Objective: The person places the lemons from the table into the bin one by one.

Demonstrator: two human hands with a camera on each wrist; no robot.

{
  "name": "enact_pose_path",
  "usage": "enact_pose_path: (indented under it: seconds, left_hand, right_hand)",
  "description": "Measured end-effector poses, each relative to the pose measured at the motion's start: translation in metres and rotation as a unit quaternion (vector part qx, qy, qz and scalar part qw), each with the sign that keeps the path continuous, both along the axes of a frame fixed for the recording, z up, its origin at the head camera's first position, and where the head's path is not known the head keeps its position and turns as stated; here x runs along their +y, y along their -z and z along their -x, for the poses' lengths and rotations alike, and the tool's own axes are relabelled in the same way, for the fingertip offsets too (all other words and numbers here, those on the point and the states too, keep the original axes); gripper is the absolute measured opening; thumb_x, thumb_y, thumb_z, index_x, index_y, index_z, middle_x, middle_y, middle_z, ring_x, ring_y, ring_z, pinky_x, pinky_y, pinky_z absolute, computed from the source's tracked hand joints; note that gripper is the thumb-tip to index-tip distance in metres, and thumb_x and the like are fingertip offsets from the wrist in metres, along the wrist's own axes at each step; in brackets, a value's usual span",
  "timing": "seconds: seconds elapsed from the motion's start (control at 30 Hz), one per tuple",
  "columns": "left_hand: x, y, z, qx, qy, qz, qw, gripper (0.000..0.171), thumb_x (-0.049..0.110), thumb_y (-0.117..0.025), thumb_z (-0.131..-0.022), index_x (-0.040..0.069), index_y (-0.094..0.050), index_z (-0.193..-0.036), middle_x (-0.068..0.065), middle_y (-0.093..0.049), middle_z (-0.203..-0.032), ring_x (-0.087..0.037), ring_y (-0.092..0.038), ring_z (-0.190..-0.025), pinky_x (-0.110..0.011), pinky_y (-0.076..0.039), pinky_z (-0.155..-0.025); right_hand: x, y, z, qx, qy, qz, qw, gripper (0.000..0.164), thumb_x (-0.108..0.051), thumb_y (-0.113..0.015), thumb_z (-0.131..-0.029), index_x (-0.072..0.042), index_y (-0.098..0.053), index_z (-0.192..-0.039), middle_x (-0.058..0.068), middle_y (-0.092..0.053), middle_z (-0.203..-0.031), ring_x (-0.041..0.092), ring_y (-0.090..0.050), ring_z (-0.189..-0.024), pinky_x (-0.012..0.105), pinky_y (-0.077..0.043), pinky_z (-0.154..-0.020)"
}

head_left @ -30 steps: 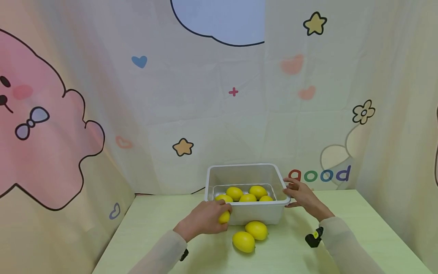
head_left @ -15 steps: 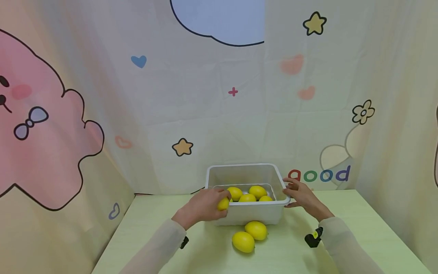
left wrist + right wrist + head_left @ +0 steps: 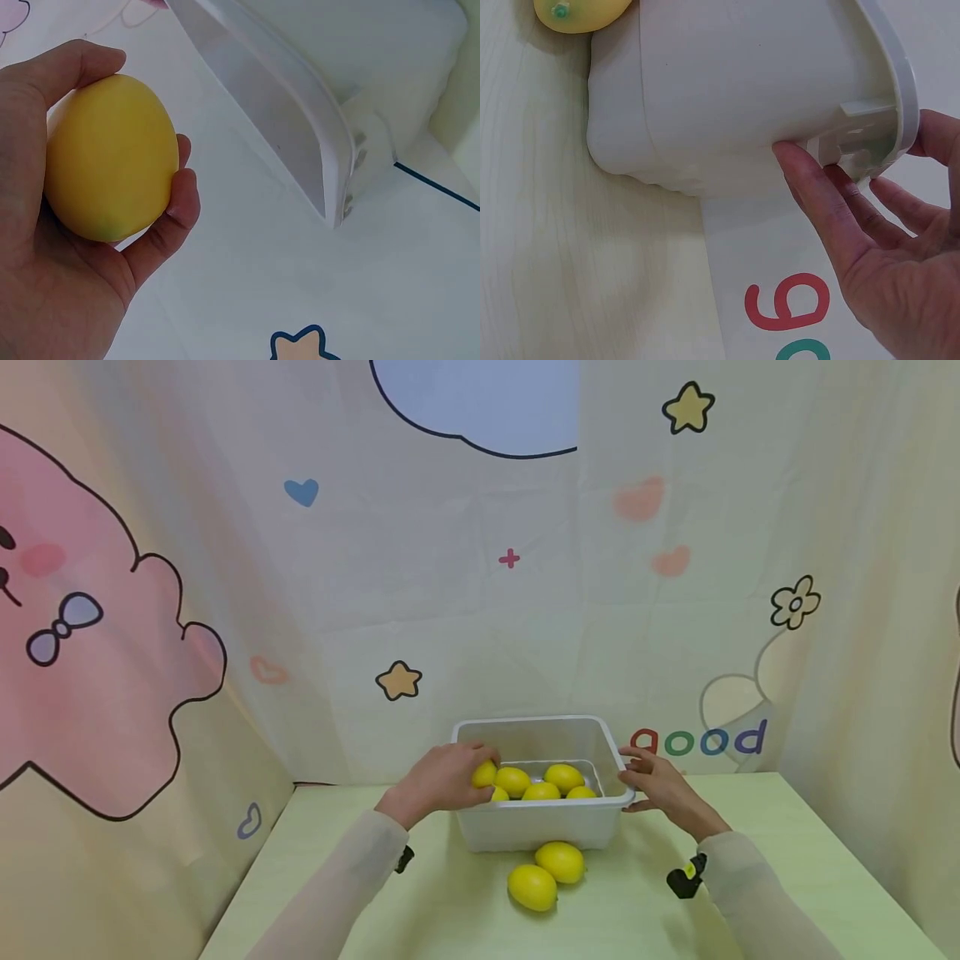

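My left hand grips a yellow lemon between thumb and fingers, at the left end of a white plastic bin. In the head view this lemon is just above the near left rim, partly covered by the fingers. Several lemons lie on the bin's floor. My right hand holds the bin's right end, its fingers at the rim and the handle below it. In front of the bin two lemons rest on the table, one touching or close to the front wall and one nearer.
A pale green table carries the bin near its back edge. Behind stands a cloth backdrop printed with stars, hearts and the word "good". Dark wrist devices are strapped at both sleeves.
My left hand has lifted its lemon from in front of the bin, up past the front rim, to the left end of the opening. The right hand stays at the bin's right end.
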State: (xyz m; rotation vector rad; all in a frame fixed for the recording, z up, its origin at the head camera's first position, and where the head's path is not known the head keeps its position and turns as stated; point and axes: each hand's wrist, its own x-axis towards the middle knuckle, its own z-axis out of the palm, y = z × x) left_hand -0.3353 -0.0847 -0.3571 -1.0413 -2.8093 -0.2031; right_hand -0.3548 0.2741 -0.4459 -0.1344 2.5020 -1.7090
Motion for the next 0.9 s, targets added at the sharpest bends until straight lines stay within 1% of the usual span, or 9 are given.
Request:
enact_pose_path:
  seconds: [0.2,0.37,0.5,0.7,0.9]
  left_hand:
    - [0.002,-0.007,0.012,-0.002,-0.007,0.004,1.0,0.03,0.031,-0.064,-0.089,0.022,-0.064,-0.117,0.006,-0.062,-0.103,-0.013,-0.052,-0.075,-0.025,-0.042,-0.063]
    - [0.006,-0.015,0.019,-0.005,-0.013,0.006,0.9999,0.028,0.031,-0.066,-0.087,0.023,-0.063,-0.113,0.006,-0.061,-0.099,-0.014,-0.053,-0.08,-0.025,-0.045,-0.068]
    - [0.01,-0.022,0.024,-0.007,-0.014,0.011,0.9998,0.029,0.031,-0.067,-0.087,0.023,-0.062,-0.114,0.006,-0.059,-0.098,-0.014,-0.053,-0.081,-0.026,-0.046,-0.069]
    - [0.015,-0.03,0.03,-0.028,-0.02,0.0,0.9994,0.032,0.029,-0.066,-0.087,0.022,-0.061,-0.117,0.004,-0.059,-0.099,-0.015,-0.053,-0.083,-0.027,-0.046,-0.07]
    - [0.021,-0.035,0.041,-0.037,-0.028,-0.004,0.9989,0.035,0.029,-0.067,-0.088,0.02,-0.061,-0.121,0.004,-0.061,-0.102,-0.017,-0.053,-0.087,-0.028,-0.046,-0.071]
  right_hand:
    - [0.002,0.004,0.003,0.0,-0.001,0.006,1.0,0.06,-0.016,-0.053,-0.1,-0.006,-0.027,-0.153,0.032,-0.038,-0.147,0.046,-0.056,-0.119,0.046,-0.061,-0.077]
    - [0.002,0.003,0.003,0.003,0.0,0.007,1.0,0.061,-0.019,-0.055,-0.099,-0.006,-0.029,-0.152,0.032,-0.038,-0.146,0.049,-0.054,-0.121,0.045,-0.061,-0.077]
    - [0.002,0.002,0.002,0.002,0.001,0.008,1.0,0.061,-0.02,-0.056,-0.099,-0.007,-0.029,-0.152,0.032,-0.038,-0.147,0.048,-0.054,-0.12,0.045,-0.061,-0.076]
    - [0.003,0.003,0.002,0.003,-0.002,0.01,1.0,0.06,-0.018,-0.055,-0.099,-0.007,-0.029,-0.152,0.033,-0.038,-0.147,0.047,-0.055,-0.121,0.045,-0.061,-0.076]
    - [0.003,0.004,0.003,0.003,-0.002,0.008,1.0,0.06,-0.018,-0.055,-0.099,-0.007,-0.029,-0.152,0.032,-0.038,-0.147,0.048,-0.054,-0.121,0.045,-0.061,-0.076]
